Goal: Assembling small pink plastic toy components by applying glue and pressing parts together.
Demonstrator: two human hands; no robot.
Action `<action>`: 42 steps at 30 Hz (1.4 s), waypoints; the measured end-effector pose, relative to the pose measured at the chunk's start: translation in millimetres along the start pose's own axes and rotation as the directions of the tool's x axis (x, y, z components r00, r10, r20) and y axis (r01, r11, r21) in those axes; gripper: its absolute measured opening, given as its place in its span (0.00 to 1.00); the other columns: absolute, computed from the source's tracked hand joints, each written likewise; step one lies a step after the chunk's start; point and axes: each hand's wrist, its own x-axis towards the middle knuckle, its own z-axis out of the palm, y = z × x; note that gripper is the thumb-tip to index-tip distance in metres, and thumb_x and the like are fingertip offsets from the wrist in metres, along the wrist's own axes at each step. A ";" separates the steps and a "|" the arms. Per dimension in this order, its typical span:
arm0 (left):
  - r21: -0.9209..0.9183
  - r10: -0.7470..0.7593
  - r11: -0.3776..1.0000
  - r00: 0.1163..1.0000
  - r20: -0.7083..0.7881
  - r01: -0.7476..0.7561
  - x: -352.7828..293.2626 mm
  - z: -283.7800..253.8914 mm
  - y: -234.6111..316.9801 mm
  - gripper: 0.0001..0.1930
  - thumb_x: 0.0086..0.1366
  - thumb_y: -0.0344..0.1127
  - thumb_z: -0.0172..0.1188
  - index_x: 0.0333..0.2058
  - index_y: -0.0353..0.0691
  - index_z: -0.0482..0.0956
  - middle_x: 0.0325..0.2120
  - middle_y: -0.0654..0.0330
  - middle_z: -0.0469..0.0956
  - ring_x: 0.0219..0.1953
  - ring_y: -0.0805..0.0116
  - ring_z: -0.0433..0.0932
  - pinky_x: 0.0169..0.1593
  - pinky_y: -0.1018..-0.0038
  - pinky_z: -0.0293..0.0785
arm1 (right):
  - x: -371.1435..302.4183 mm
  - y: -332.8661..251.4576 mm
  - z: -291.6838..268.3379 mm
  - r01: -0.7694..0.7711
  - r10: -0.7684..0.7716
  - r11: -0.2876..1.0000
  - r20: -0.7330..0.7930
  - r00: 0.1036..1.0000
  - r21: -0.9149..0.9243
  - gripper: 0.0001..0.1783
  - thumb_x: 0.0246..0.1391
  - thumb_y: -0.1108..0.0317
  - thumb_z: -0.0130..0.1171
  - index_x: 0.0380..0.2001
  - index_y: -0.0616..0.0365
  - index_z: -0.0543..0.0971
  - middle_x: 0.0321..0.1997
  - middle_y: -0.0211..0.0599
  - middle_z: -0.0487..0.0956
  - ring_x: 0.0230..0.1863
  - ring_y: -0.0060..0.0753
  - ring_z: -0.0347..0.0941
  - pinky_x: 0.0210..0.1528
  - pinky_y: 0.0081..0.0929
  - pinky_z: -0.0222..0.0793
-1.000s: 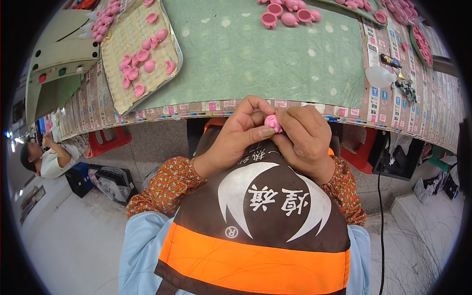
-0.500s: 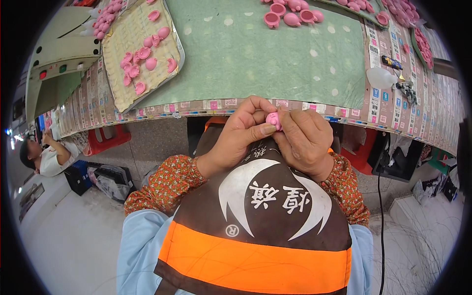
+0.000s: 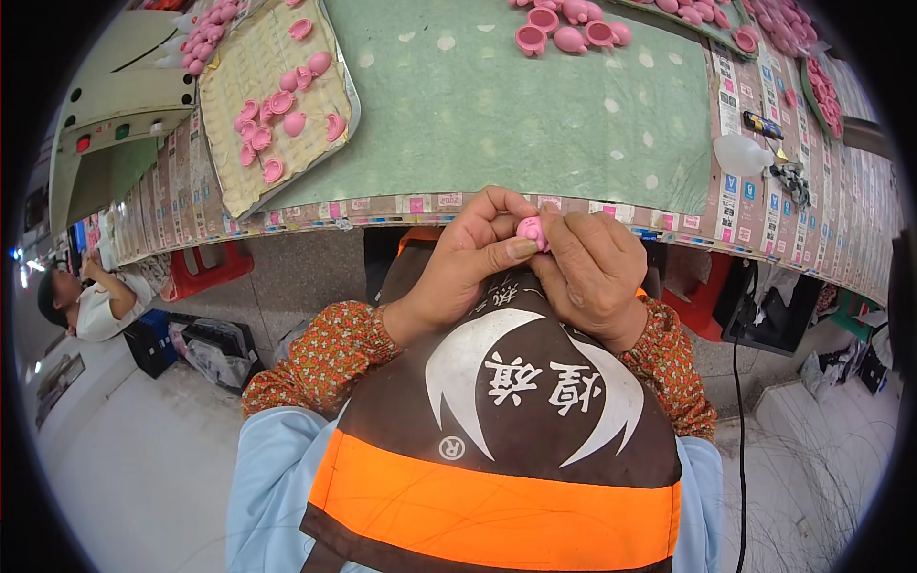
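Between my two hands, just in front of the table's near edge, is a small pink plastic figure (image 3: 532, 231) with raised, rounded details. My left hand (image 3: 473, 250) pinches it from the left, thumb against its lower side and fingers curled behind. From the right, my right hand (image 3: 594, 267) closes on the same figure with thumb and bent fingers. Whether the right fingertips also hold some small tool is hidden. Both forearms, in flowered sleeves, rest above my dark apron (image 3: 382, 401) with its orange band.
A green spotted mat (image 3: 458, 124) covers the table. A cloth-lined tray (image 3: 224, 124) with several pink half shells stands left; more pink pieces (image 3: 570, 38) lie at the far side. A white squeeze bottle (image 3: 740, 153) lies right. Another person (image 3: 100, 296) sits far left.
Both hands keep nearly the same grip and place around the pink figure. Only a very slight shift of the view shows.
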 end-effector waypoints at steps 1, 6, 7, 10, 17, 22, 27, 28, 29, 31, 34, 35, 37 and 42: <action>-0.003 0.001 1.000 1.000 -0.002 -0.001 -0.1 -0.3 -0.1 0.15 0.73 0.27 0.58 0.54 0.38 0.66 0.48 0.60 0.78 0.52 0.76 0.76 0.58 0.78 0.72 | 0.1 -0.5 -0.4 -0.005 0.005 1.000 0.006 1.000 -0.005 0.24 0.30 0.75 0.71 0.37 0.68 0.81 0.33 0.38 0.79 0.27 0.37 0.75 0.25 0.32 0.70; -0.006 -0.006 1.000 1.000 0.005 0.006 0.6 -2.6 0.1 0.16 0.73 0.28 0.58 0.55 0.38 0.66 0.48 0.59 0.78 0.53 0.75 0.76 0.59 0.77 0.72 | 2.4 -1.8 -1.0 -0.045 0.045 0.999 0.016 0.999 0.000 0.24 0.33 0.75 0.72 0.40 0.68 0.82 0.33 0.40 0.79 0.30 0.39 0.78 0.29 0.32 0.75; -0.008 -0.008 1.000 1.000 0.007 0.008 0.8 -3.3 0.2 0.16 0.73 0.28 0.58 0.55 0.39 0.65 0.49 0.59 0.78 0.53 0.75 0.76 0.59 0.76 0.73 | 2.4 -1.3 -0.6 -0.056 0.056 0.998 0.015 0.998 0.010 0.24 0.34 0.75 0.72 0.41 0.68 0.82 0.33 0.41 0.79 0.30 0.40 0.78 0.30 0.33 0.75; -0.070 -0.031 0.997 0.999 -0.013 0.030 1.6 -2.6 0.9 0.16 0.74 0.31 0.58 0.56 0.39 0.65 0.49 0.58 0.78 0.53 0.73 0.77 0.58 0.74 0.74 | 1.0 0.7 1.7 -0.077 0.077 0.997 0.002 0.997 0.029 0.23 0.37 0.74 0.73 0.41 0.69 0.82 0.33 0.41 0.79 0.31 0.41 0.79 0.31 0.34 0.76; -0.050 -0.036 0.998 0.998 -0.046 0.033 1.3 -1.1 -0.6 0.15 0.74 0.34 0.58 0.54 0.41 0.65 0.50 0.55 0.78 0.54 0.69 0.77 0.57 0.70 0.76 | 4.3 -4.1 2.4 -0.085 0.085 0.996 0.013 0.996 -0.026 0.23 0.37 0.74 0.73 0.41 0.70 0.81 0.32 0.41 0.78 0.30 0.40 0.78 0.29 0.32 0.75; -0.022 -0.021 1.000 0.998 -0.066 0.020 0.3 -1.2 -1.2 0.14 0.74 0.34 0.58 0.53 0.41 0.65 0.49 0.54 0.79 0.52 0.69 0.79 0.56 0.70 0.77 | 4.4 -6.0 -0.3 -0.065 0.069 0.995 0.053 0.996 -0.076 0.23 0.38 0.74 0.72 0.42 0.71 0.81 0.32 0.40 0.78 0.30 0.39 0.78 0.28 0.30 0.74; -0.005 -0.023 1.000 0.997 -0.075 0.023 1.3 2.5 4.9 0.15 0.73 0.31 0.59 0.53 0.40 0.65 0.48 0.55 0.79 0.51 0.71 0.79 0.55 0.71 0.77 | 0.6 -3.7 2.7 -0.029 0.034 0.990 0.034 0.999 -0.135 0.27 0.38 0.74 0.72 0.46 0.71 0.81 0.35 0.41 0.79 0.31 0.39 0.78 0.30 0.30 0.75; 0.010 -0.019 1.000 0.997 -0.075 0.020 1.5 2.8 5.8 0.15 0.73 0.29 0.59 0.53 0.40 0.65 0.48 0.55 0.79 0.52 0.71 0.79 0.56 0.72 0.77 | 0.0 -2.0 4.1 -0.036 0.038 0.993 0.021 0.999 -0.110 0.28 0.38 0.74 0.73 0.47 0.70 0.81 0.36 0.41 0.80 0.32 0.39 0.78 0.31 0.31 0.75; 0.058 0.033 0.998 0.997 -0.069 -0.029 1.4 3.1 5.2 0.15 0.72 0.28 0.60 0.53 0.40 0.65 0.48 0.56 0.80 0.52 0.72 0.78 0.56 0.73 0.76 | -0.4 0.1 5.8 -0.042 0.043 0.995 0.007 0.999 -0.086 0.29 0.38 0.74 0.73 0.49 0.69 0.81 0.37 0.42 0.80 0.32 0.40 0.79 0.32 0.31 0.76; 0.152 0.141 0.980 0.989 -0.051 -0.131 1.1 3.8 3.6 0.16 0.71 0.26 0.60 0.53 0.40 0.65 0.47 0.58 0.80 0.52 0.74 0.78 0.56 0.75 0.76 | -1.4 2.6 7.5 -0.058 0.058 0.998 -0.006 0.998 -0.040 0.31 0.37 0.74 0.73 0.50 0.66 0.81 0.39 0.42 0.81 0.33 0.40 0.79 0.33 0.32 0.77; 0.297 0.169 0.942 0.985 -0.025 -0.154 -0.4 3.6 6.7 0.18 0.70 0.25 0.61 0.54 0.40 0.65 0.47 0.60 0.79 0.51 0.76 0.77 0.56 0.77 0.74 | -3.9 4.5 6.6 -0.089 0.089 0.996 -0.003 0.996 0.009 0.32 0.37 0.74 0.73 0.51 0.64 0.81 0.41 0.42 0.82 0.34 0.41 0.80 0.35 0.32 0.78; 0.328 0.182 0.930 0.983 -0.026 -0.164 -0.6 4.9 7.3 0.19 0.69 0.25 0.62 0.54 0.40 0.65 0.47 0.61 0.78 0.51 0.76 0.77 0.55 0.77 0.74 | -4.3 4.9 6.2 -0.093 0.093 0.996 -0.001 0.996 0.016 0.32 0.37 0.75 0.73 0.52 0.63 0.81 0.41 0.42 0.82 0.35 0.42 0.80 0.35 0.33 0.78; 0.387 0.209 0.904 0.977 -0.028 -0.182 -1.2 7.7 8.2 0.20 0.68 0.25 0.63 0.54 0.40 0.65 0.47 0.62 0.77 0.51 0.76 0.77 0.55 0.78 0.75 | -4.5 5.4 5.6 -0.091 0.091 0.996 0.000 0.996 0.021 0.32 0.36 0.75 0.73 0.52 0.63 0.82 0.41 0.42 0.82 0.35 0.42 0.80 0.36 0.33 0.78; 0.478 0.227 0.861 0.972 -0.052 -0.176 -2.7 8.5 9.0 0.21 0.67 0.25 0.65 0.54 0.40 0.67 0.46 0.62 0.76 0.50 0.76 0.77 0.53 0.78 0.76 | -4.2 7.0 5.7 -0.067 0.067 0.997 -0.001 0.998 0.029 0.31 0.34 0.76 0.71 0.50 0.65 0.82 0.41 0.43 0.82 0.36 0.42 0.81 0.37 0.33 0.79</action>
